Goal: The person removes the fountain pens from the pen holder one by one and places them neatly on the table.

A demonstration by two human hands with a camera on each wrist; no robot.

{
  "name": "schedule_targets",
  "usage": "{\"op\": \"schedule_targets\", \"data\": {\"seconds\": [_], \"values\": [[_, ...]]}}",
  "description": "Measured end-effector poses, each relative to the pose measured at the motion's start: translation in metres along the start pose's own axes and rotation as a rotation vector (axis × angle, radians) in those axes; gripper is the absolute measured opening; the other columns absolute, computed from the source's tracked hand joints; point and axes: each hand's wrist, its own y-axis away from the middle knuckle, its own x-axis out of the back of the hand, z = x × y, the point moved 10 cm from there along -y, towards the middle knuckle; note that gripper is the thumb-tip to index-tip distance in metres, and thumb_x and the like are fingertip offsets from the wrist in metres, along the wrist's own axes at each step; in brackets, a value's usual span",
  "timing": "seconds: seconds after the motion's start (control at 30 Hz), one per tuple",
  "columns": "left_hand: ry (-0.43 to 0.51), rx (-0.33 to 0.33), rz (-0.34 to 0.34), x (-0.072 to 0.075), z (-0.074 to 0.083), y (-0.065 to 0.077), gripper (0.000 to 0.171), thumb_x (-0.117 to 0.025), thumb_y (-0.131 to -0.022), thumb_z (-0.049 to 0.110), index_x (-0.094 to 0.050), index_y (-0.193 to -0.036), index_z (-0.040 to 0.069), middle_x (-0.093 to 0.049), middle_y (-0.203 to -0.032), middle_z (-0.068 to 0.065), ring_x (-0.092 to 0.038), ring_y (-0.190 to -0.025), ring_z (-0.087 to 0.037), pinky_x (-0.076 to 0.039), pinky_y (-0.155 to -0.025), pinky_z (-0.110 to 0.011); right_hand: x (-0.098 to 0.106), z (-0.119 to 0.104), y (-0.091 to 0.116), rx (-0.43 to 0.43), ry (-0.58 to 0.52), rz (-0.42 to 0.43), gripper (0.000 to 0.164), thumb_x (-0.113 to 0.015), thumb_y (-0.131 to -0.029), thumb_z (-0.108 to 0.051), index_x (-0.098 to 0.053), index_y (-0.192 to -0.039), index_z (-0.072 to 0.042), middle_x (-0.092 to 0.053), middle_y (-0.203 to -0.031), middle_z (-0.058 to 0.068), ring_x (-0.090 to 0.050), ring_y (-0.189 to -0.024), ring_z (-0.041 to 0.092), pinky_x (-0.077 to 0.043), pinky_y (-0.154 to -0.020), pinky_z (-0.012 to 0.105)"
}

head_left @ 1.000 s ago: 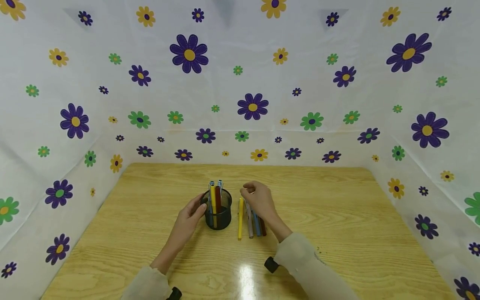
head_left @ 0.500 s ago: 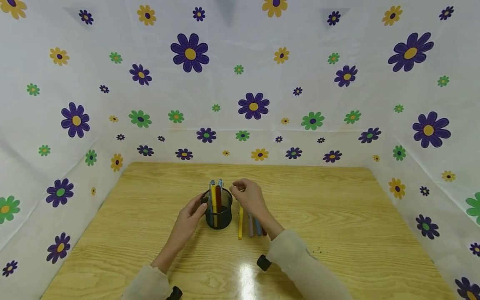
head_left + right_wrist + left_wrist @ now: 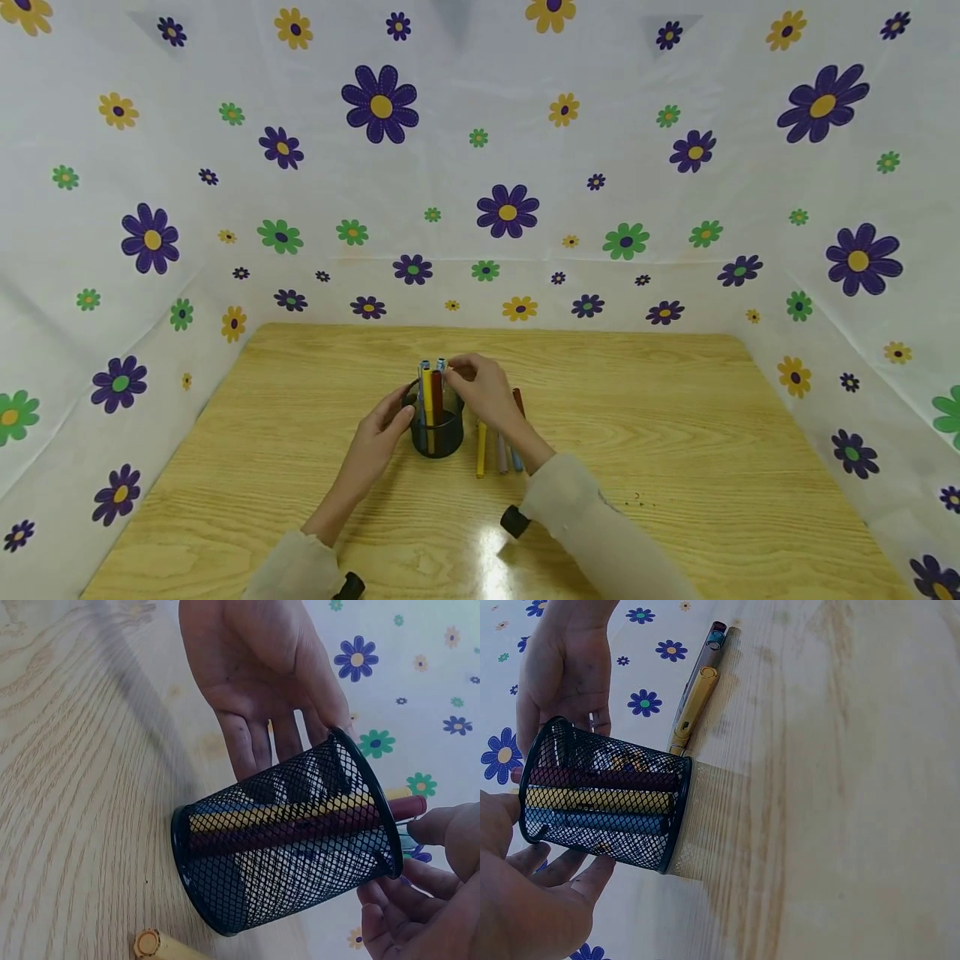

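A black mesh pen holder (image 3: 447,439) stands on the table. My left hand (image 3: 380,437) grips its side, thumb near the rim and fingers along the mesh. Inside are a yellow marker (image 3: 427,392), a dark red marker (image 3: 437,393) and clear pens with blue tops. My right hand (image 3: 483,390) is at the holder's mouth. In the right wrist view its thumb (image 3: 439,826) lies at the top of a clear light-blue pen (image 3: 407,838), while the forefinger stays apart from the thumb. On the mesh's far side, the left hand's fingers (image 3: 241,750) show.
Right of the holder lie a yellow marker (image 3: 481,457), a grey marker (image 3: 502,458), a blue marker (image 3: 517,461) and a dark red marker (image 3: 519,402), partly under the right forearm. Small dark specks (image 3: 639,500) dot the wooden table (image 3: 675,417). A flowered cloth (image 3: 480,167) walls it.
My right hand has moved left from above the loose markers to the pens in the holder. The left hand and holder have stayed in place.
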Motion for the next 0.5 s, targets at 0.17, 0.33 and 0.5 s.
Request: {"op": "schedule_targets", "data": {"seconds": [0.17, 0.33, 0.5], "values": [[0.011, -0.001, -0.005, 0.0002, -0.0002, 0.0003, 0.061, -0.055, -0.109, 0.034, -0.037, -0.16, 0.006, -0.045, -0.156, -0.02, -0.044, -0.144, -0.034, -0.042, -0.113, -0.046, -0.0039, -0.0031, -0.0016, 0.008, 0.015, -0.017, 0.033, -0.066, -0.103, -0.019, -0.068, -0.128, 0.003, -0.071, -0.119, 0.016, -0.068, -0.109, 0.032, -0.057, -0.093, 0.044], [0.02, -0.001, -0.009, 0.0003, -0.0006, 0.0002, 0.06, -0.055, -0.109, 0.034, -0.038, -0.159, 0.006, -0.046, -0.155, -0.02, -0.045, -0.143, -0.033, -0.043, -0.113, -0.044, -0.0069, -0.0033, -0.0033, 0.005, 0.024, -0.026, 0.034, -0.065, -0.104, -0.02, -0.068, -0.128, 0.004, -0.072, -0.118, 0.016, -0.067, -0.109, 0.032, -0.057, -0.093, 0.045], [0.028, -0.007, -0.016, -0.0002, 0.0006, 0.0001, 0.059, -0.055, -0.109, 0.033, -0.038, -0.159, 0.006, -0.046, -0.156, -0.02, -0.045, -0.143, -0.033, -0.043, -0.113, -0.042, -0.0105, -0.0026, -0.0042, 0.009, -0.007, -0.037, 0.03, -0.063, -0.104, -0.017, -0.07, -0.126, 0.003, -0.072, -0.118, 0.016, -0.067, -0.11, 0.032, -0.057, -0.094, 0.046]]}}
